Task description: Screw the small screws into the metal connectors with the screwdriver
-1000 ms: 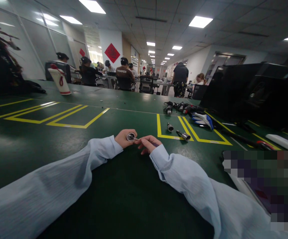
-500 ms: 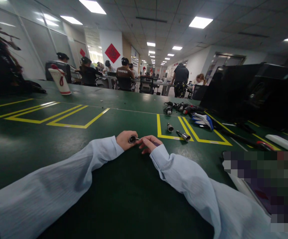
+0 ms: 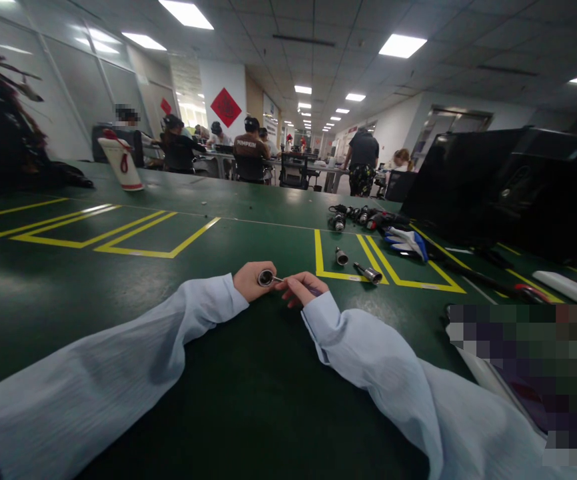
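My left hand (image 3: 251, 280) rests on the green table (image 3: 248, 373), fingers curled round a small round metal part (image 3: 265, 277) whose open end faces me. My right hand (image 3: 302, 288) sits just to its right, pinching a thin metal tool (image 3: 279, 279) whose tip reaches into the round part. Both forearms in pale blue sleeves lie on the table.
Two small metal cylinders (image 3: 341, 256) (image 3: 368, 271) lie in a yellow-taped box ahead right. Beyond are more dark parts (image 3: 363, 215), a white and blue glove (image 3: 406, 241) and black cases (image 3: 508, 187). A white cup (image 3: 121, 163) stands far left. Several people sit at the back.
The round part has turned in my left hand, its pale face giving way to a dark open end. Both hands stay in place.
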Demonstrator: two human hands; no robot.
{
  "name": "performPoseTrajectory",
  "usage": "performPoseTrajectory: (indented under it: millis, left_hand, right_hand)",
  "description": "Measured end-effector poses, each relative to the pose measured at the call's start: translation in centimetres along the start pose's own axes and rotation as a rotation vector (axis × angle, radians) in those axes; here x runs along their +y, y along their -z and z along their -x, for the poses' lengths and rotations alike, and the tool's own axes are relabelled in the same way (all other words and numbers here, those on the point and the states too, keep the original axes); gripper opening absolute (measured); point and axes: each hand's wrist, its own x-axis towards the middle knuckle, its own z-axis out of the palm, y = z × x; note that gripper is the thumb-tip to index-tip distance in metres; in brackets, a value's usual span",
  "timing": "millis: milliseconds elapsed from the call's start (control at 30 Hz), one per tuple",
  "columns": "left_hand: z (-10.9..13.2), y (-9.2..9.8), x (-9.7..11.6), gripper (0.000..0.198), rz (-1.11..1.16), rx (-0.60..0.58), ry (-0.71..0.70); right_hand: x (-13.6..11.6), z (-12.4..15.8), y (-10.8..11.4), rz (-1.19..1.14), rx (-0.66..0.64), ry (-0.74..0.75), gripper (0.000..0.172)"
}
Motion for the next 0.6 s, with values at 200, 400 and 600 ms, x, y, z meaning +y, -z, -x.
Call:
performPoseTrajectory:
  millis: [200, 400, 600]
  left_hand:
    - [0.05, -0.19, -0.06, 0.015, -0.243, -0.071, -0.084]
    - [0.04, -0.01, 0.53, 0.011, -0.339, -0.093, -0.116]
    - [0.06, -0.07, 0.67, 0.013, -0.355, -0.103, -0.120]
  right_hand:
    - [0.31, 0.53, -0.03, 0.432, 0.067, 0.153, 0.019]
    - [0.29, 0.37, 0.13, 0.402, 0.061, 0.133, 0.018]
    - [0.38, 0.15, 0.16, 0.257, 0.093, 0.069, 0.018]
